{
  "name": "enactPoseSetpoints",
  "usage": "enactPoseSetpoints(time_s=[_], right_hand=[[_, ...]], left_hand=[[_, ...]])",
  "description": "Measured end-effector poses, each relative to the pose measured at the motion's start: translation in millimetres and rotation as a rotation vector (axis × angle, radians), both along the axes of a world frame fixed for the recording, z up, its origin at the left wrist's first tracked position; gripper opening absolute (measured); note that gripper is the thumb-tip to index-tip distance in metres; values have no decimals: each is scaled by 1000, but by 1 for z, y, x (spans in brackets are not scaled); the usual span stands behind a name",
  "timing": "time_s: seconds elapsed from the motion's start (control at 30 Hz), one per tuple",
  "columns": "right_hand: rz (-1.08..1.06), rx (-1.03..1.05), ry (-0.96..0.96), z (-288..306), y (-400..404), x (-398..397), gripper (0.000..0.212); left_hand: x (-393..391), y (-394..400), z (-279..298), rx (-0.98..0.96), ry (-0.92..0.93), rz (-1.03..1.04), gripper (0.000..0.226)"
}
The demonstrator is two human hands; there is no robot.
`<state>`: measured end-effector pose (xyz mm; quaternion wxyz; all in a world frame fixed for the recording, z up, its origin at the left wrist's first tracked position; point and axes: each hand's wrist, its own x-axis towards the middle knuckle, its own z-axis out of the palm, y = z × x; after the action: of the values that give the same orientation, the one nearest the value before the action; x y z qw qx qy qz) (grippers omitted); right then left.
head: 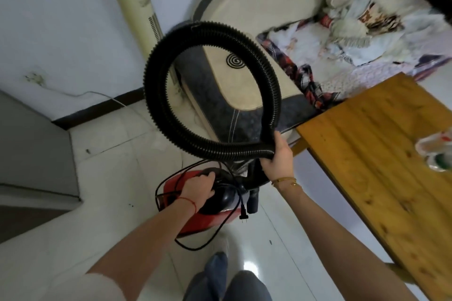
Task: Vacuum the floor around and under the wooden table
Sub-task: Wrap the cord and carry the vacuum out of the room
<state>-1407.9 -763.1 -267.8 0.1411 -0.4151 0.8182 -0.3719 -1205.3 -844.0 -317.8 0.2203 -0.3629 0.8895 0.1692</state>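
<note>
Two hands on one red and black vacuum cleaner [208, 205], which sits on the white tiled floor [110, 178] just left of the wooden table [381, 154]. Left hand [198, 189]: fingers curled over the black top handle. Right hand [276, 154]: fingers wrapped round the black ribbed hose [156, 85], which loops upward. Power cord [195, 245]: loose beside the body. Sofa [244, 56]: beyond the table, against the wall.
</note>
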Motion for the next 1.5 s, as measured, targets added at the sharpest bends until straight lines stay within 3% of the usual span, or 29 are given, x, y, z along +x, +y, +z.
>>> enactPoseSetpoints(time_s=[0.13,0.37,0.6,0.87,1.17,1.5], right_hand=[[76,74,76,42,7,8,52],[232,54,92,87,23,13,49],[311,65,105,109,35,31,48],[589,93,179,128,16,80,35],[934,-2,186,138,-16,215,32],[1223,-10,199,142,-19,453,25]], left_hand=[[17,11,45,-6,8,0,35],[36,41,90,-60,-4,34,46],[53,75,115,-72,-81,125,51],[105,109,130,-17,-123,342,47],[220,153,142,-1,-116,694,40],[412,215,144,20,-116,1052,43]])
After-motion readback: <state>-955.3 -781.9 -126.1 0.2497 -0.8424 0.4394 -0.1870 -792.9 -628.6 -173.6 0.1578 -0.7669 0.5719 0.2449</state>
